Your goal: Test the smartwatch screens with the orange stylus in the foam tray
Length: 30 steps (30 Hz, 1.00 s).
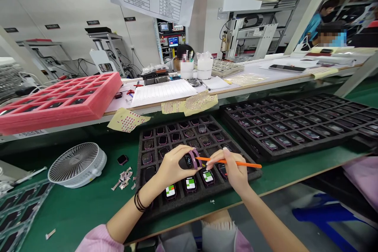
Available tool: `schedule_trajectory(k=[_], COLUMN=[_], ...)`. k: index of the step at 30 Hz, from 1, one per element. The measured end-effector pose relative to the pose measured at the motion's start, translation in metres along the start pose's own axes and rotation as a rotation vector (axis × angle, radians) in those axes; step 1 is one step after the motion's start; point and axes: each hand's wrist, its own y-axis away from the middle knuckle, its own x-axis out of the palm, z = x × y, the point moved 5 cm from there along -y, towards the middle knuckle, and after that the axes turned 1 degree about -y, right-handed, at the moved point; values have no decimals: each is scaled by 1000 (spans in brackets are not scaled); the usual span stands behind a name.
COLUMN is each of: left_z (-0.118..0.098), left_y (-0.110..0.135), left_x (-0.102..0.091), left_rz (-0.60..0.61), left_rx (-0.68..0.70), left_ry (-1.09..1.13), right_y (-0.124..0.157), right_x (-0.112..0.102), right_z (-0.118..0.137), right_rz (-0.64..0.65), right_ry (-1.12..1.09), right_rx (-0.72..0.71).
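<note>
Above a black foam tray (189,201), my left hand (174,165) grips a purple-edged smartwatch body (189,160) between thumb and fingers. In my right hand (232,167) is a thin orange stick (248,163), held like a pen, its tip at the edge of the watch. Whether the tip touches the watch I cannot tell. Watch bodies sit in the tray's compartments, several with dark screens. Three near the front, among them one lit watch (190,183), show white and green screens, one with red too.
A round white fan (77,164) stands on the green bench left of the tray, near a loose watch body (122,160) and small strips (122,178). Another black tray of watches (295,126) lies right. Pink foam (97,104) sits on the shelf above. Co-workers sit beyond.
</note>
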Motion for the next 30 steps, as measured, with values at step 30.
schedule_trajectory(k=[30], left_z=[-9], left_y=[1], left_x=[0], left_rz=[25], left_rx=[-3], left_ry=[-31], right_y=[3], right_x=[10], right_z=[19], right_rz=[17], right_ry=[61], right_rx=[-63])
